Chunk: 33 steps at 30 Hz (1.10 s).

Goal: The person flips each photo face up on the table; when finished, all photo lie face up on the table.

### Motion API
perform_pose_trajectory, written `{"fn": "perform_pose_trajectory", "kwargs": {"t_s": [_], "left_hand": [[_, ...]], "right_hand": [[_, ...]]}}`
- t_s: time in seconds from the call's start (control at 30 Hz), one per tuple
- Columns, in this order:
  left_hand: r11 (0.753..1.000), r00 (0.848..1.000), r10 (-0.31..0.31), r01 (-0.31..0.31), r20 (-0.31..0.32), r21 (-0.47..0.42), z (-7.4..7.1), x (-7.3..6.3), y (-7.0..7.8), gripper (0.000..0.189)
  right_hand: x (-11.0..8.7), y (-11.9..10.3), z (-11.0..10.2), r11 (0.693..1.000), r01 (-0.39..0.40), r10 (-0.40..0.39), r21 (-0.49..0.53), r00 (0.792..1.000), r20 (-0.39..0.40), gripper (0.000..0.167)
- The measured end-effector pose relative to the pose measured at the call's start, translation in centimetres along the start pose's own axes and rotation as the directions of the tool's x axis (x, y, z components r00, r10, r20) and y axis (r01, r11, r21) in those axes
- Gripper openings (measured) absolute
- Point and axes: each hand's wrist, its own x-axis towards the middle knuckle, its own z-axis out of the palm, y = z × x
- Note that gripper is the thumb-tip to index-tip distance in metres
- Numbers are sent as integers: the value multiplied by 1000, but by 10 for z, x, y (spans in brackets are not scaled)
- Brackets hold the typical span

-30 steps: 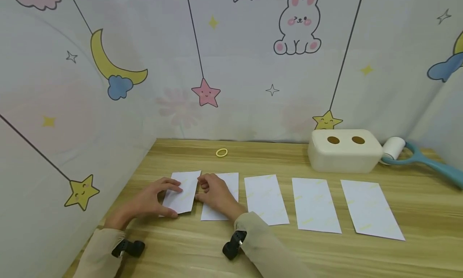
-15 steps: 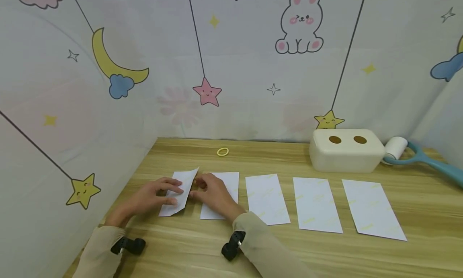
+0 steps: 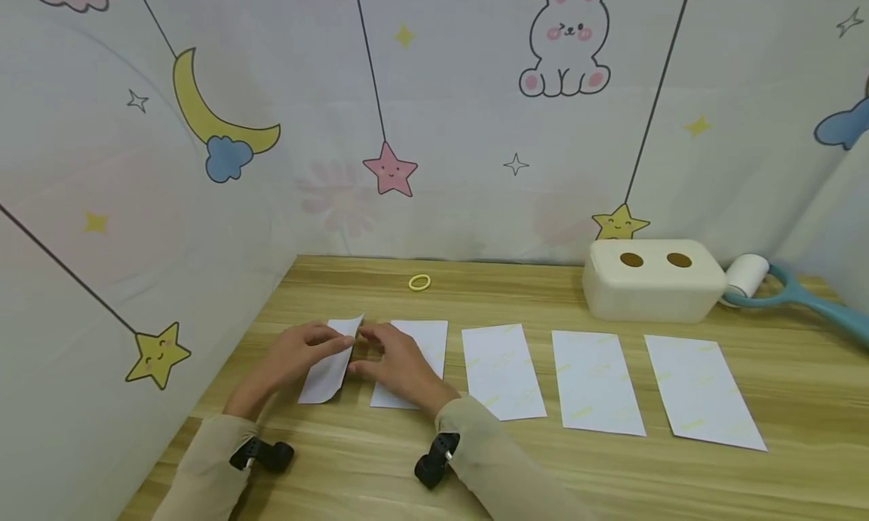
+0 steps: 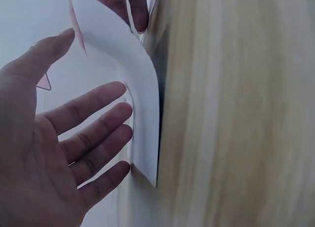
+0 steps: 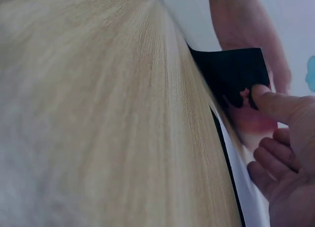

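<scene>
The leftmost photo print (image 3: 328, 376) stands half turned up on the wooden table, its white back bowed in a curve. My left hand (image 3: 288, 359) rests on that back; in the left wrist view the fingers (image 4: 93, 106) are nearly straight and the thumb meets the raised edge. From the other side my right hand (image 3: 402, 364) touches the lifted print. Its thumb (image 5: 268, 100) presses the dark and pink printed face in the right wrist view, with the other fingers loosely bent below. Partly under my right hand lies a second print (image 3: 428, 347), white back up.
Three more white-backed prints (image 3: 504, 370) lie in a row to the right. Behind them are a cream box (image 3: 655, 295) with two holes, a white roll (image 3: 747, 274) and a blue-handled tool (image 3: 815, 304). A yellow ring (image 3: 419, 282) lies near the back curtain.
The leftmost print's right edge has risen and swung left, bending the sheet. My left hand has shifted right to the raised edge, and my right hand has followed slightly left.
</scene>
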Motion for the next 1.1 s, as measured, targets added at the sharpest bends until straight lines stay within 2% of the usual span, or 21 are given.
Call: {"fn": "perform_pose_trajectory", "kwargs": {"t_s": [0.17,0.3,0.47,0.73,0.87,0.93,1.1], "left_hand": [[1000,1000,16,-16,0,5,2,0,4,44],[999,999,32,-33,-9,-40,4,0,5,38],[993,997,46,-52,-58,-110,4,0,1,26],[984,984,102,-121,-145,-130,-3,2,-1,19],[967,983,104,-135,-148,-218,-13,-2,-1,23],[956,985,84,-122,-150,-267,-19,-5,1,26],[931,984,42,-101,-171,-350,-31,-11,5,32]], "right_hand": [[-1,0,0,1000,-1,1,-6,1000,6,59],[0,-1,1,1000,13,-12,-5,1000,10,56],[1,-1,4,999,17,-17,-38,1000,13,56],[1,-1,4,999,2,-2,-42,1000,-9,51],[2,-2,5,1000,10,-10,2,1000,-27,47],[2,-3,6,999,6,-5,36,999,-33,45],[2,-5,8,982,-27,37,186,998,-48,44]]}}
